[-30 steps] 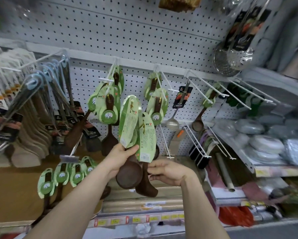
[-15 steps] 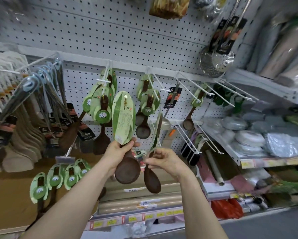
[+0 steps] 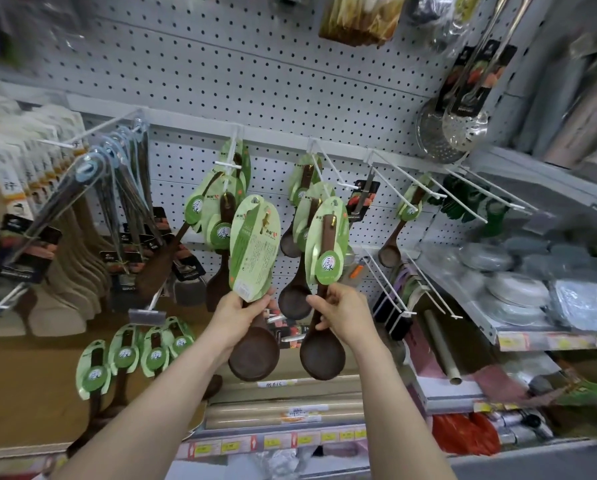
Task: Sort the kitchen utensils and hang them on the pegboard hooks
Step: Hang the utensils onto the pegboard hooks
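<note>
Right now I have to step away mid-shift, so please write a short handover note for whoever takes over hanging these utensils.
Left hand: grips the handle of a dark wooden spoon, with the back of its green card facing out.
Right hand: holds a second wooden spoon by the handle, with the card's logo facing out.
Both are raised in front of the pegboard. Neither looks seated on a hook.
Done: matching spoons already hang on the middle hooks.
Left: hang both held spoons with their matches.
</note>
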`<state>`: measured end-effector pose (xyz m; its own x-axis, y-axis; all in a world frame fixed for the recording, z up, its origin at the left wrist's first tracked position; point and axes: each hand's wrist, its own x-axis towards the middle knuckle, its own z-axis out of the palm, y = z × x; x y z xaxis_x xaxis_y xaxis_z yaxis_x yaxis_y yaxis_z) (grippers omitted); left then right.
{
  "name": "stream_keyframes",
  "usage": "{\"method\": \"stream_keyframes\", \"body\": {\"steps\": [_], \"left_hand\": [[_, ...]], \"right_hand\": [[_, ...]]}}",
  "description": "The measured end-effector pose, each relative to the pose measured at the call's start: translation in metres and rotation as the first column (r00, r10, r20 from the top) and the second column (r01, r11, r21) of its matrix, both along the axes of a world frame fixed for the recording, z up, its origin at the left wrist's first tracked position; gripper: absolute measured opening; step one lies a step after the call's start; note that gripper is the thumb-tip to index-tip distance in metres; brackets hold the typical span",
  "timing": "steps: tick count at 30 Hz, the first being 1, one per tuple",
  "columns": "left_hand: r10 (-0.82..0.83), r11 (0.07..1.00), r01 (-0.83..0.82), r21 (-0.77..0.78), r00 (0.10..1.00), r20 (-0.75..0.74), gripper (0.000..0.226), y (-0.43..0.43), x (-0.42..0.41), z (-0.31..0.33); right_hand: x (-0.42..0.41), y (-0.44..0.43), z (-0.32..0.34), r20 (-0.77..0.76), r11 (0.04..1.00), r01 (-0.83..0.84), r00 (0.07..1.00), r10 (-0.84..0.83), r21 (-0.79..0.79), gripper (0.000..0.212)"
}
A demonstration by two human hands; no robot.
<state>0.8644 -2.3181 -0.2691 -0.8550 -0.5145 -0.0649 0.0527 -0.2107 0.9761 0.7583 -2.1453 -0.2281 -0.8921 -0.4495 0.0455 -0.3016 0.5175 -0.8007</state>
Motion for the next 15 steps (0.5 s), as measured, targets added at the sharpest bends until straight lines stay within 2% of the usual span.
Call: {"method": "stream_keyframes", "body": {"steps": [10,15], "left_hand": [[0.015,0.997,-0.014,-0.073,1.000,0.022,0.021,-0.004,-0.015,-0.005],[0.006,0.990,0.002,-0.138,0.998,0.058,0.017,-0.009,-0.027,-0.006]], "right_hand": [[-0.027,-0.030,0.007,-0.150,0.988,0.031,0.989,-0.008,0.149,0.036],[-0.066,-0.051,0.017,-0.184,0.973,0.016,0.983,0.027,0.230,0.030]]}}
